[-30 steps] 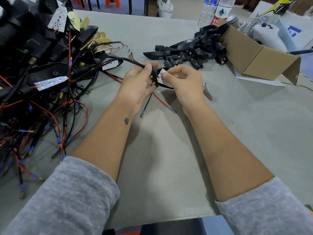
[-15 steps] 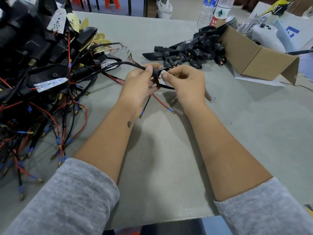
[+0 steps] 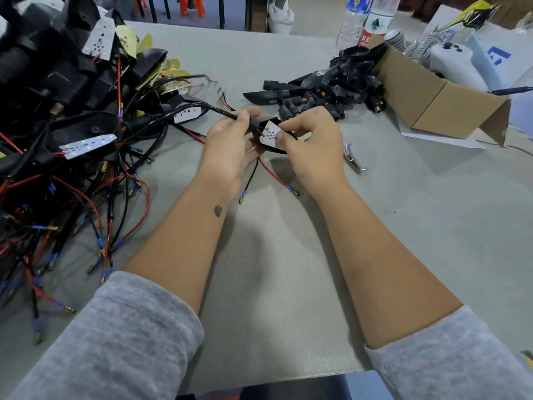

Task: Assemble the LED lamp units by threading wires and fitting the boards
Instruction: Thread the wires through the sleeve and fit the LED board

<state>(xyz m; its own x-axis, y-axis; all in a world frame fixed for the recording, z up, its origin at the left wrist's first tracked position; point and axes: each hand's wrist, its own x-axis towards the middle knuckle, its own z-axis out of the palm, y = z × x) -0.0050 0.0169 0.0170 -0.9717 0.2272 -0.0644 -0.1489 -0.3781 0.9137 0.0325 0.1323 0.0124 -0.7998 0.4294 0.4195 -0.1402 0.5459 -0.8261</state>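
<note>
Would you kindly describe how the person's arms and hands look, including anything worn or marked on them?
Both hands are bare, with no gloves, rings or watch visible. The left hand and right hand extend from bare forearms. Soft grey fleece sleeves are pushed up toward the elbows: left sleeve, right sleeve. A small dark tattoo sits on the left forearm near the wrist.

Soft, even light is falling from above; forearms are casting faint shadows onto the counter (image 3: pixel 432 226); edges are bowing with wide-angle distortion; far background is blurring slightly.
</note>
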